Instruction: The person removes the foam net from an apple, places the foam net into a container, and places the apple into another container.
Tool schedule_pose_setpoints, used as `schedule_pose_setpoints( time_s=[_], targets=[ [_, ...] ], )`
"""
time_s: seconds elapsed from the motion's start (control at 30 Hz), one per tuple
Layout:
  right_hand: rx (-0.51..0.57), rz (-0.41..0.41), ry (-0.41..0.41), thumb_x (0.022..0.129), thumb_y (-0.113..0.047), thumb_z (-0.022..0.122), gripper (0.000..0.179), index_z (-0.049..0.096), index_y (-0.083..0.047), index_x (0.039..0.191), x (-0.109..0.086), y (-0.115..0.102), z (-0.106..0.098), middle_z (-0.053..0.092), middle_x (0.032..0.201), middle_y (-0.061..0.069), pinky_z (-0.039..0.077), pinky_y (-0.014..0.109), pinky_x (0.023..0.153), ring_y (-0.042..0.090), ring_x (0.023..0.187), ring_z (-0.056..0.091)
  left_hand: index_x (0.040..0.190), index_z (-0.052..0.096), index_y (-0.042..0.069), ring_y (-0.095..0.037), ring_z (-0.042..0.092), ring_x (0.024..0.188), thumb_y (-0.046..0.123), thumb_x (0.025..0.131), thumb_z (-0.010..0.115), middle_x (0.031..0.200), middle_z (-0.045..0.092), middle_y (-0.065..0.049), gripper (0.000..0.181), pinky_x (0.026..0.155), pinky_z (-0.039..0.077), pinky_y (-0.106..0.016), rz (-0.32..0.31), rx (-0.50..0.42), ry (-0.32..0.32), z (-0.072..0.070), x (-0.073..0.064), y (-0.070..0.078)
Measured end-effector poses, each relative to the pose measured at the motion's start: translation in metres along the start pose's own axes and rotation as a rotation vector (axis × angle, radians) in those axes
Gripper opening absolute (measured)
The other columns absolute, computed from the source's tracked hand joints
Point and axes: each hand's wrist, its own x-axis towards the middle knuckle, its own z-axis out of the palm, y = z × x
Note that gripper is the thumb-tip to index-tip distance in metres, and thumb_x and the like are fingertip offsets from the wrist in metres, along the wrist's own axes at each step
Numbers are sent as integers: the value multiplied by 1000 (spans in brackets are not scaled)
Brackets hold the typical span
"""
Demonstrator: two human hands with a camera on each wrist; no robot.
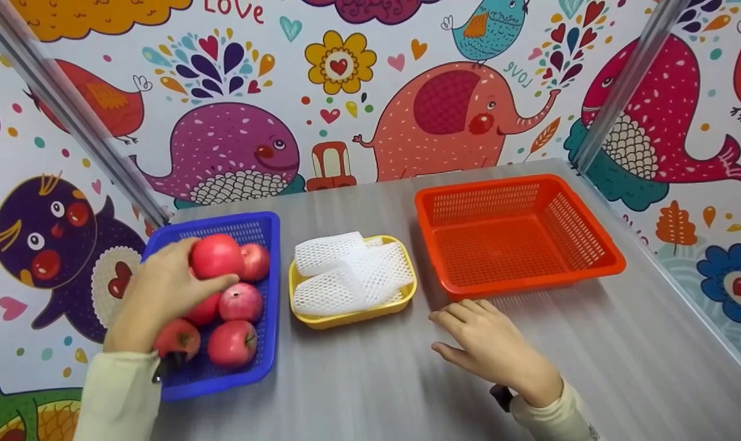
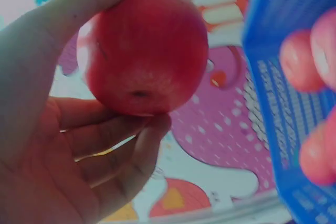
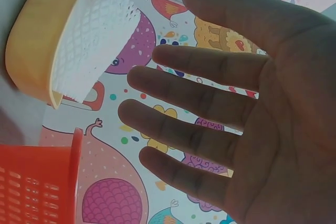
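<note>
My left hand grips a red apple above the blue basket. In the left wrist view the thumb and curled fingers hold that apple from two sides. Several more red apples lie in the blue basket, some partly hidden by the hand. My right hand is over the table in front of the red basket; the right wrist view shows its fingers spread and nothing in them. Between the baskets, a yellow basket holds white foam net sleeves.
The red basket stands at the right on the grey table. A wall with printed cartoon animals rises behind the table, and metal posts stand at its corners.
</note>
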Motion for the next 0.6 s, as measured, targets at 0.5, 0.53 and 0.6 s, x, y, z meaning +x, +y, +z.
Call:
schedule_pose_setpoints(
  time_s=[0.5, 0.53, 0.6],
  targets=[
    [-3, 15, -53, 84, -36, 79, 37, 70, -12, 111, -1, -3, 7, 66, 98, 0, 51, 40, 77, 22, 89, 63, 125, 50, -14, -54, 57, 101, 48, 78, 80, 111, 58, -38, 83, 82, 46, -66, -56, 53, -51, 28, 85, -68],
    [0, 13, -57, 84, -36, 79, 37, 70, -12, 111, -2, -4, 7, 66, 98, 0, 51, 40, 77, 22, 89, 63, 124, 50, -15, -55, 56, 102, 45, 78, 81, 111, 58, -38, 81, 83, 45, -67, -54, 55, -50, 33, 86, -72],
    [6, 11, -67, 84, -36, 79, 37, 70, -12, 112, -2, -5, 9, 66, 98, 0, 51, 40, 76, 21, 88, 63, 125, 48, -16, -57, 53, 105, 40, 78, 81, 114, 55, -39, 80, 85, 43, -68, -67, 59, -69, 40, 86, -80]
  ],
)
